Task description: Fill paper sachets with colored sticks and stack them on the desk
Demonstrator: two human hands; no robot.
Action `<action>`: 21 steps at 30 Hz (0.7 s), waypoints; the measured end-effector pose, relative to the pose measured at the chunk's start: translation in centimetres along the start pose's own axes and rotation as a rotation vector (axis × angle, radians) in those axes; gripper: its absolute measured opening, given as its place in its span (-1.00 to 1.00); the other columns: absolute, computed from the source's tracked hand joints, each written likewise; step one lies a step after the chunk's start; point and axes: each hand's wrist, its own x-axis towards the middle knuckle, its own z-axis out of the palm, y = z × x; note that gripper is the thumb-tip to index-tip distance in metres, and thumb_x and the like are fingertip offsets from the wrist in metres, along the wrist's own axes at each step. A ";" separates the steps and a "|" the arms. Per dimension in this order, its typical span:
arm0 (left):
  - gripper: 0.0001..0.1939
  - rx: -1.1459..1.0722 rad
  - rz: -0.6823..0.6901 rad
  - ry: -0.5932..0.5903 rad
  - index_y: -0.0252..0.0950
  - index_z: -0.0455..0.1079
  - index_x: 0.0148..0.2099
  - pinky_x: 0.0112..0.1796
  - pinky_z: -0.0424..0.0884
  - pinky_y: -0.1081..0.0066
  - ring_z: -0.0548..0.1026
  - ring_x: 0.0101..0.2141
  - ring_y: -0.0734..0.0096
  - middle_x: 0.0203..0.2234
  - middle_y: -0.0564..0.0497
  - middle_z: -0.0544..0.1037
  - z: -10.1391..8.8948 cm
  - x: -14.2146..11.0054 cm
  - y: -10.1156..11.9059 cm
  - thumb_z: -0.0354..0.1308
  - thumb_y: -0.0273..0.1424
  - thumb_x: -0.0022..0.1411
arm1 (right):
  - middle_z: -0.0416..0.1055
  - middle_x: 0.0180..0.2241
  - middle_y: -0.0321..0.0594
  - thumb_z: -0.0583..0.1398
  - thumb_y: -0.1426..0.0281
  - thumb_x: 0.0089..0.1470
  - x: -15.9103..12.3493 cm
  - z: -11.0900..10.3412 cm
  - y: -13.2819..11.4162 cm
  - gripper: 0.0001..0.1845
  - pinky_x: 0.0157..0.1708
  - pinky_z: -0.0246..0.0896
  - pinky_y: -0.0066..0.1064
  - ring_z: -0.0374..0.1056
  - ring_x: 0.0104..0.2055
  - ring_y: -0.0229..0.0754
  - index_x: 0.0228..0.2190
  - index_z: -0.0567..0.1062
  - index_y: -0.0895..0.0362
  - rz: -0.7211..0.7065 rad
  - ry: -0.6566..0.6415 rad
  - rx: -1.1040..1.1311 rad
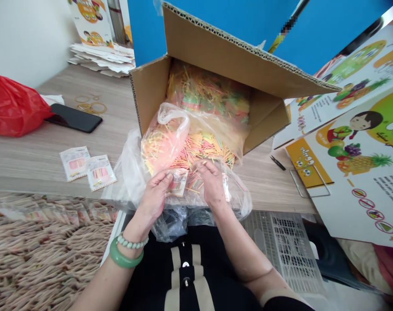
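Observation:
My left hand [154,194] pinches the edge of a small printed packet [177,183] with thin coloured sticks inside, between thumb and forefinger. Just right of it, my right hand [211,179] has its fingers curled together over a heap of loose coloured sticks [204,149]; whatever is between the fingertips is too small to make out. Another small packet [226,187] shows partly behind the right hand. The heap lies in a clear plastic bag [241,196], which spills out of an open cardboard box [152,93] onto the table edge.
Two filled packets [100,172] lie on the table [118,101] at left, near a black phone [75,118] and a red bag [16,106]. Tweezers [278,163] lie right of the box, beside printed cartons [355,172]. Many packets [47,259] are massed below left; a plastic crate [293,246] stands below right.

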 end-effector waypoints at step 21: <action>-0.82 0.319 0.105 0.401 -0.27 0.53 -0.29 -0.51 0.38 0.47 0.38 -0.55 0.46 -0.53 0.14 0.50 -5.9 -1.9 6.0 0.32 -0.31 0.03 | 0.40 -0.48 -0.34 0.04 0.34 0.21 -4.8 -2.4 1.1 -0.75 -0.30 0.22 -0.36 0.35 -0.40 -0.19 -0.19 0.50 0.00 -0.048 -0.318 -0.484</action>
